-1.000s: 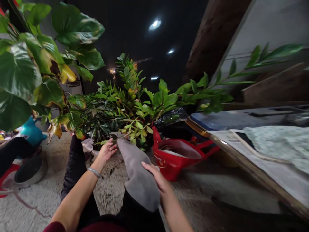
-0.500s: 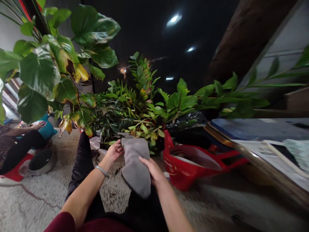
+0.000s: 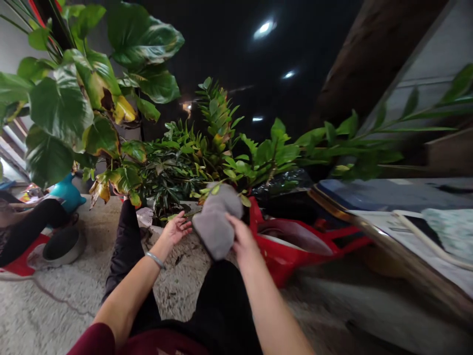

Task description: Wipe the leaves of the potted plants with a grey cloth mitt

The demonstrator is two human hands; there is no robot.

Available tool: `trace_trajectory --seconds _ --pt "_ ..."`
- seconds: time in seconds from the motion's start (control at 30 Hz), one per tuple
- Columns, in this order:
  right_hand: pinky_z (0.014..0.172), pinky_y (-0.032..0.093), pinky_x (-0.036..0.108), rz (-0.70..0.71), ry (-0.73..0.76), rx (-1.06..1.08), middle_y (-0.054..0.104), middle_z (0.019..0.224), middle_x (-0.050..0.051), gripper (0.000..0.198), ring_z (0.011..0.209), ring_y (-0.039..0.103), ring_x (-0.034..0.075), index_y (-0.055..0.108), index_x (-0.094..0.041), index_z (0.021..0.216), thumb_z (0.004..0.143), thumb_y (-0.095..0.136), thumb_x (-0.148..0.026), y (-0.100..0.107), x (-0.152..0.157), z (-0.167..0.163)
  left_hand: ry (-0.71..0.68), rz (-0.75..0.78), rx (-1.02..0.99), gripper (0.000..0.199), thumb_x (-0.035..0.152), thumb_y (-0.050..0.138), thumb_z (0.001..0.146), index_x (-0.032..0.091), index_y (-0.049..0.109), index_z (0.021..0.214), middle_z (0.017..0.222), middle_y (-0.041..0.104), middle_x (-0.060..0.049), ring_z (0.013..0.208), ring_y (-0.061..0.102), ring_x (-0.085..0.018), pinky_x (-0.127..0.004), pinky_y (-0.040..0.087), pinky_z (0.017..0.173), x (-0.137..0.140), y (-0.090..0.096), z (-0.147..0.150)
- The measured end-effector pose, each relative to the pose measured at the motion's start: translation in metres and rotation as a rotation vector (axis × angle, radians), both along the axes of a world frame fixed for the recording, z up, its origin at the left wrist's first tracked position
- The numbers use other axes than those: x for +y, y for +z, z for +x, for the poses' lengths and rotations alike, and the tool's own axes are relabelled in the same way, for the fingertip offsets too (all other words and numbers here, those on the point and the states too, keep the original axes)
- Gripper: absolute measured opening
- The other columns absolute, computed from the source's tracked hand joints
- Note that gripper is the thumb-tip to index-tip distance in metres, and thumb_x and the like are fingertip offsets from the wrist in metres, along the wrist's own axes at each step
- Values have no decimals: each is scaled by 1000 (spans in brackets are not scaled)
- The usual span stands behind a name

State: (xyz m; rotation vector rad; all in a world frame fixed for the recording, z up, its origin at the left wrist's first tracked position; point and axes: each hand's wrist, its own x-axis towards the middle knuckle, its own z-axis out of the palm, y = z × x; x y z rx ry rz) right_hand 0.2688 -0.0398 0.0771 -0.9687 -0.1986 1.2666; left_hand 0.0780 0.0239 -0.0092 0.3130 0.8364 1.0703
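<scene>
A soft grey fabric piece [image 3: 218, 222], plush-looking and rounded with a narrower waist, is gripped at its right side by my right hand [image 3: 242, 235]. Its upper end tilts away toward the plants and looks smeared by motion. My left hand [image 3: 177, 229] is palm up with fingers apart, just left of the fabric and not touching it. Between my knees lies rough concrete floor [image 3: 173, 296]. A red bag [image 3: 284, 251] stands open to the right of my right hand.
Leafy potted plants [image 3: 173, 167] stretch across the front. At right is a table [image 3: 384, 222] with papers and a phone-like dark object [image 3: 426, 229]. On the left, another person's leg [image 3: 37, 224] shows near a teal object [image 3: 68, 195], a grey bowl [image 3: 62, 246] and a red stool [image 3: 25, 259].
My right hand has moved up and slightly right, carrying the grey fabric piece away from my left hand toward the plants. My left hand has stayed nearly still, its fingers now more spread.
</scene>
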Motion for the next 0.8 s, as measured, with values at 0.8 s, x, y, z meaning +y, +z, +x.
trace_trajectory --seconds 0.8 --pt "81 58 47 55 312 -509 79 78 7 26 84 74 35 74 -25 72 53 80 -42 18 -16 -77 262 284 329 42 3 64 57 17 77 95 99 69 -6 75 59 -12 -24 52 70 14 43 -62"
